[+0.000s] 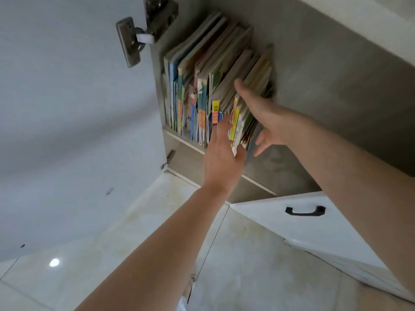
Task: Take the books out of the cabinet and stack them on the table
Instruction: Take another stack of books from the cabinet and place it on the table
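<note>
Looks like a home, a lived-in room with built-in storage. A low white cabinet stands open, its door swung wide on a metal hinge, and thin, colourful picture books are packed upright on the shelf. Beside it, a white drawer front with a black handle. Pale glossy floor tiles catch a ceiling light's reflection.

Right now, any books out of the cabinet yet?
No: the books all stand in the cabinet, with the left hand and right hand reaching at them.
</note>
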The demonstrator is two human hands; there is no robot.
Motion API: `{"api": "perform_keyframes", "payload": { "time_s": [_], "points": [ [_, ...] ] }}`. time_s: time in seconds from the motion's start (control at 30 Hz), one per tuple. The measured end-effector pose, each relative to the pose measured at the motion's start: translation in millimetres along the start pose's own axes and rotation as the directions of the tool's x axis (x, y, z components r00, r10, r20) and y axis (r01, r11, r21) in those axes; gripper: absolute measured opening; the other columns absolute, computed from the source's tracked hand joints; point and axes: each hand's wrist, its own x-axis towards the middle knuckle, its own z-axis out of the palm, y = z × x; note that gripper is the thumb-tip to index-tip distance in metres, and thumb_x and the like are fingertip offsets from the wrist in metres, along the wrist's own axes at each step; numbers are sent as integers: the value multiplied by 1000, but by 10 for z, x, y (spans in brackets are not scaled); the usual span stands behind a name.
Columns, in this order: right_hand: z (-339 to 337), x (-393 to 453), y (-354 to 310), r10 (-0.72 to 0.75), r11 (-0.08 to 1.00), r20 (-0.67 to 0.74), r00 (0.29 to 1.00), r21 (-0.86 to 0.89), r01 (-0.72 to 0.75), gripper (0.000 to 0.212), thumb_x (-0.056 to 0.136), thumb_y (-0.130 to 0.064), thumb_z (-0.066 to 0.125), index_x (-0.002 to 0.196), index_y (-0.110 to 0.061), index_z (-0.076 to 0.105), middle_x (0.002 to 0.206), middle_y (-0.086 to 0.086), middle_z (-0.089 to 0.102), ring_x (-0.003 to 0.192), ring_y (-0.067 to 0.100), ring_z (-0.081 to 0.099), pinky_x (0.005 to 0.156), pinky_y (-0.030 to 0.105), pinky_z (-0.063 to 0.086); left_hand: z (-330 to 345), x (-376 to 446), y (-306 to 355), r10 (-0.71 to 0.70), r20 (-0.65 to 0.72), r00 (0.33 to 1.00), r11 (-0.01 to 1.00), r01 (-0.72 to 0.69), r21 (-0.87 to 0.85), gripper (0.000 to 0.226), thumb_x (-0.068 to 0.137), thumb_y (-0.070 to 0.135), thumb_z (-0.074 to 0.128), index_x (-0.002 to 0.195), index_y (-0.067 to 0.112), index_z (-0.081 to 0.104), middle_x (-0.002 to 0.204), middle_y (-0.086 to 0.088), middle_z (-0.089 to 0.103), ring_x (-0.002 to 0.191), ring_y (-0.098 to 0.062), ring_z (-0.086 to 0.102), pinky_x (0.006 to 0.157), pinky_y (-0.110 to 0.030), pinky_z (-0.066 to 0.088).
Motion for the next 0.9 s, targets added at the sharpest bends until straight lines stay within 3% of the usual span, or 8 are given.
{"api": "perform_keyframes", "payload": {
  "time_s": [0.13,0.23,0.4,0.47,0.53,0.6,0.7,0.9],
  "points": [
    [57,153,61,-28,993,-73,997,-115,19,107,68,-91,30,153,-30,8,161,11,16,133,55,32,97,73,35,20,37,-12,-11,26,1000,1000,11,-24,73,86,7,58,149,26,24,138,0,47,99,-18,62,73,-36,57],
    [10,187,85,-71,993,-65,995,-96,65,85,80,-78,30,147,-26,25,155,8,31,127,53,40,98,70,34,51,74,26,-5,74,997,999,8,-41,76,86,8,59,149,27,23,137,-2,47,100,-17,62,73,-29,55],
    [-268,71,162,-90,994,-70,993,-61,86,49,71,-52,50,107,-19,54,117,14,63,108,41,58,101,73,19,185,49,-86,128,48,991,991,-129,24,61,78,-4,62,135,15,49,125,-6,51,104,-23,58,81,-37,56],
    [-353,20,175,-89,996,-17,996,-31,88,21,75,-35,47,78,-15,52,104,16,65,103,44,61,104,74,15,283,32,-130,151,84,985,983,-158,90,59,77,-5,63,133,11,50,125,-9,53,108,-26,57,82,-39,55],
    [-411,12,177,-69,998,-9,998,-9,69,17,78,-20,41,62,-15,41,91,17,63,98,47,62,102,76,16,415,18,-148,118,125,985,981,-135,142,62,79,0,65,137,9,45,127,-12,54,112,-30,56,84,-42,55],
    [-440,26,181,-64,998,-35,997,-14,64,18,79,-14,40,61,-13,41,86,18,62,97,49,62,100,74,22,567,27,-172,52,161,986,983,-79,165,69,82,9,68,143,10,36,133,-12,52,117,-30,54,91,-45,53],
    [-436,94,201,-61,997,-66,996,-57,58,16,81,-20,46,82,-8,57,103,24,65,99,48,62,103,70,26,749,122,-247,-44,162,986,982,13,187,79,81,21,73,146,15,27,136,-10,49,122,-29,53,96,-45,51],
    [-419,177,234,-83,995,-79,993,-71,77,15,84,-20,45,89,-9,54,111,26,61,102,51,58,107,66,23,938,255,-463,-55,46,997,975,43,219,75,77,29,75,141,21,38,123,-6,63,107,-27,62,85,-40,55]
  ]
}}
